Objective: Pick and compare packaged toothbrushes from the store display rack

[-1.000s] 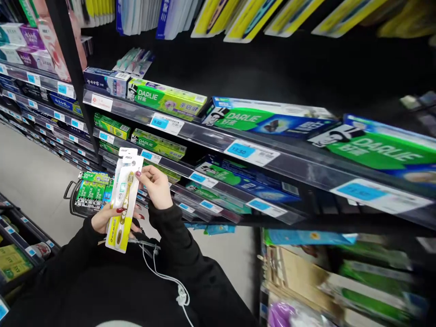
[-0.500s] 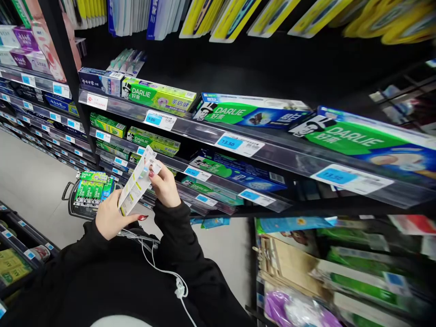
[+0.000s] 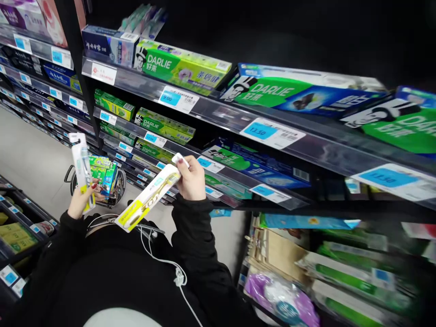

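My left hand [image 3: 81, 200] is closed around the lower part of a packaged toothbrush [image 3: 81, 161], a white, blue and yellow blister pack held nearly upright. My right hand [image 3: 193, 179] pinches the top end of another packaged toothbrush [image 3: 148, 197], with a golden-brown handle showing through its white and yellow pack. That pack slants down to the left, its lower end in front of my black top. The two packs are apart. Behind my left hand, partly covered by it, stands a cart or basket [image 3: 70, 179] with several Darlie toothpaste boxes [image 3: 108, 177].
Shelves with price tags [image 3: 179, 98] run across in front of me, carrying Darlie boxes [image 3: 184, 68]. Toothbrush packs [image 3: 145, 20] lie on the upper shelf. Lower right are bagged goods [image 3: 279, 295]. A white cord [image 3: 163, 268] hangs down my front. Another shelf edge [image 3: 20, 215] is at left.
My hands, together before, have moved apart, left hand leftward and right hand rightward, each with its own toothbrush pack. The view has shifted lower and closer to the shelf.
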